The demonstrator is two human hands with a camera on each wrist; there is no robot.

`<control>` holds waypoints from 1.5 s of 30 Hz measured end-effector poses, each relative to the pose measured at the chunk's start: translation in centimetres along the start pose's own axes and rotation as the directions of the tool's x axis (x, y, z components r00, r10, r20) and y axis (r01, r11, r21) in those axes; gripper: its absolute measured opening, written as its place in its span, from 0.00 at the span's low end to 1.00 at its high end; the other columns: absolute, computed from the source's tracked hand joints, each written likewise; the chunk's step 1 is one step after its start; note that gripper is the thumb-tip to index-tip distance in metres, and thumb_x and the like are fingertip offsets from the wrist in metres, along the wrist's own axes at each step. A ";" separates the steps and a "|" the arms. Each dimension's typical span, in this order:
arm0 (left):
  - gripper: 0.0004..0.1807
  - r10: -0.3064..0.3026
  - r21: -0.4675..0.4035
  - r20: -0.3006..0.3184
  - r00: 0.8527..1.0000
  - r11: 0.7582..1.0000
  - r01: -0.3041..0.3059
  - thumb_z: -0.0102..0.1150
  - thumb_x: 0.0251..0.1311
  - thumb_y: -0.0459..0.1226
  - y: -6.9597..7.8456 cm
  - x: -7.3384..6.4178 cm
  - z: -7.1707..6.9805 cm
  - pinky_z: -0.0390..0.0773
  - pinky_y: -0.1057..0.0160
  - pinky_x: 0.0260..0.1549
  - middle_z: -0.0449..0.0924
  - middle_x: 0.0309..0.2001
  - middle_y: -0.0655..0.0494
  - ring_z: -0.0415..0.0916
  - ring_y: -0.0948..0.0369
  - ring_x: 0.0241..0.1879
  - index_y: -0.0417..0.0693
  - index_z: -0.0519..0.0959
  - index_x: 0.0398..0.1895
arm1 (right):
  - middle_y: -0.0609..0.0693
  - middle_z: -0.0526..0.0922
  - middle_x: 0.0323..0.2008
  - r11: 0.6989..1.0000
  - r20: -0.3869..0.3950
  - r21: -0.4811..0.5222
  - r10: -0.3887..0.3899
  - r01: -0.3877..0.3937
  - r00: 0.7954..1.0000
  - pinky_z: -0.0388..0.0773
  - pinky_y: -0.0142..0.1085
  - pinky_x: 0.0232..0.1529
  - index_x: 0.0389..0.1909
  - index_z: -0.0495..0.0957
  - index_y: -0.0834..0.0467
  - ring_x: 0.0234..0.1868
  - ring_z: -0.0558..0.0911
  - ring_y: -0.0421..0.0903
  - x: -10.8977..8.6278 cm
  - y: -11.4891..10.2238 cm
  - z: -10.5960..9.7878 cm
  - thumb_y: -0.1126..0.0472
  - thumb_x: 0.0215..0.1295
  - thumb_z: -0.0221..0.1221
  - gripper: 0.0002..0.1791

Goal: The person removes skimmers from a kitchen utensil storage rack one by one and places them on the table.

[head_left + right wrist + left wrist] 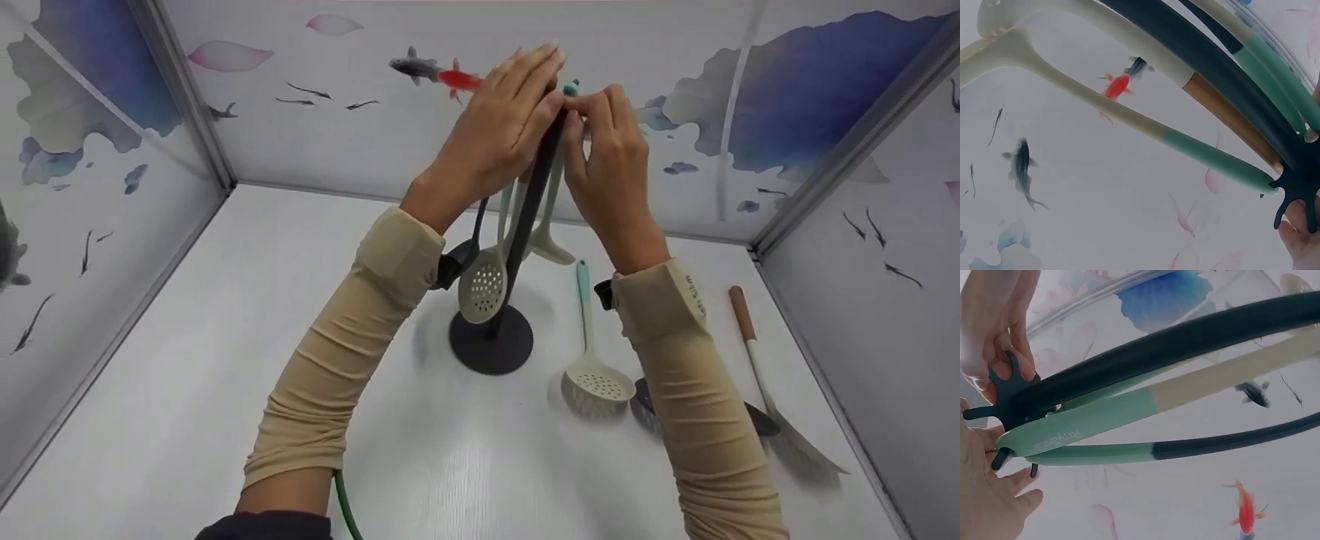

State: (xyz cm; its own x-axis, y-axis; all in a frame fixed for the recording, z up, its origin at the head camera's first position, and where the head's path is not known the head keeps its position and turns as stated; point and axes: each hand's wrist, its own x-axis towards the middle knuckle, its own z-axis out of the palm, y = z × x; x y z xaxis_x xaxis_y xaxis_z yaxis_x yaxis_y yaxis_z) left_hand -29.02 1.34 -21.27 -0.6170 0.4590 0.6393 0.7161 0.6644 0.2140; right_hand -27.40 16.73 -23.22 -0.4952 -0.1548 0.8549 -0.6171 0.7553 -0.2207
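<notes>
Both hands are at the top of a black utensil stand (532,195), whose round base (491,352) rests on the table. My right hand (611,150) pinches at the hooked top (1010,391) with thumb and fingers. Against the other side of the top, my left hand (502,112) has its fingers mostly straight, touching around the hooks. From the hooks hang a cream skimmer (482,289), a black-headed utensil (463,255) and a cream ladle (551,244). A wooden-handled utensil (1230,121) hangs there too. Green handles (1081,422) meet the hooks near my left fingers.
On the table (247,300) right of the stand lie a cream skimmer with a green handle (598,379) and a wooden-handled turner (787,420). A black utensil (761,420) is partly hidden under my right sleeve. Printed panels (300,142) enclose the table at back and sides.
</notes>
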 end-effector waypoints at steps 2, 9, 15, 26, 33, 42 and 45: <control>0.28 0.014 -0.025 -0.069 0.998 1.000 -0.016 0.31 0.71 0.47 -0.2 -0.8 0.3 0.35 0.67 0.69 0.50 0.72 0.52 0.43 0.58 0.73 0.48 0.54 0.71 | 0.61 0.71 0.35 1.000 -0.008 0.000 -0.002 0.002 1.000 0.68 0.36 0.37 0.44 0.75 0.66 0.35 0.71 0.50 0.0 0.2 0.0 0.62 0.69 0.43 0.15; 0.23 -0.206 -0.453 -0.290 0.934 0.890 0.056 0.44 0.65 0.37 -1.2 -5.7 3.2 0.61 0.67 0.60 0.63 0.60 0.46 0.62 0.60 0.59 0.40 0.63 0.62 | 0.61 0.69 0.34 0.999 -0.009 0.034 0.028 -0.028 1.000 0.65 0.34 0.38 0.46 0.76 0.65 0.35 0.67 0.48 0.0 0.6 0.1 0.64 0.67 0.41 0.17; 0.18 -0.344 -0.585 -0.133 0.929 0.784 0.206 0.47 0.63 0.32 -1.3 -9.2 6.1 0.73 0.67 0.49 0.71 0.48 0.47 0.74 0.58 0.47 0.37 0.67 0.55 | 0.61 0.69 0.35 0.998 -0.026 0.053 0.037 -0.035 0.999 0.66 0.33 0.39 0.46 0.77 0.64 0.36 0.68 0.48 0.2 0.2 0.6 0.65 0.66 0.40 0.17; 0.16 -0.422 -0.452 0.010 0.907 0.807 0.380 0.53 0.62 0.33 -1.0 -10.0 8.7 0.75 0.68 0.47 0.75 0.46 0.49 0.76 0.59 0.47 0.39 0.70 0.53 | 0.61 0.67 0.36 0.994 -0.047 0.095 0.058 -0.053 0.997 0.66 0.33 0.42 0.45 0.75 0.65 0.39 0.67 0.49 0.1 0.1 1.3 0.66 0.66 0.39 0.16; 0.12 -0.441 -0.531 0.010 0.898 0.758 0.378 0.54 0.63 0.34 -1.2 -10.1 9.4 0.76 0.70 0.45 0.76 0.44 0.51 0.77 0.61 0.44 0.40 0.72 0.48 | 0.61 0.66 0.36 0.993 -0.068 0.105 0.063 -0.055 0.996 0.66 0.33 0.43 0.44 0.74 0.66 0.40 0.67 0.50 0.1 0.1 1.3 0.66 0.67 0.40 0.15; 0.10 -0.398 -0.601 -0.059 0.915 0.746 0.286 0.54 0.61 0.33 -1.5 -10.4 9.8 0.78 0.70 0.38 0.74 0.38 0.50 0.77 0.62 0.37 0.40 0.72 0.44 | 0.61 0.67 0.36 0.991 -0.108 0.125 0.057 -0.043 0.993 0.65 0.34 0.41 0.43 0.74 0.66 0.39 0.66 0.50 0.2 0.0 1.9 0.66 0.66 0.41 0.15; 0.10 -0.386 -0.605 -0.062 0.921 0.748 0.272 0.53 0.61 0.34 -1.4 -10.5 9.6 0.78 0.69 0.37 0.73 0.37 0.51 0.76 0.63 0.36 0.41 0.72 0.44 | 0.61 0.67 0.36 0.991 -0.105 0.126 0.066 -0.052 0.992 0.66 0.33 0.42 0.42 0.74 0.66 0.40 0.66 0.50 0.1 0.1 1.9 0.66 0.66 0.41 0.15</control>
State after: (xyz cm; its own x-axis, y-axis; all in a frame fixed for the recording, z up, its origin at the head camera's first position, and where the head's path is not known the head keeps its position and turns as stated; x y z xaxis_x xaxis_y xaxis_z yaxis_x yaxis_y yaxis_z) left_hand -26.70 1.20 -35.35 -0.8238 0.1297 0.5519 0.5652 0.2648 0.7813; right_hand -28.69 15.53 -24.06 -0.4677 -0.0372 0.8831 -0.6626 0.6760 -0.3225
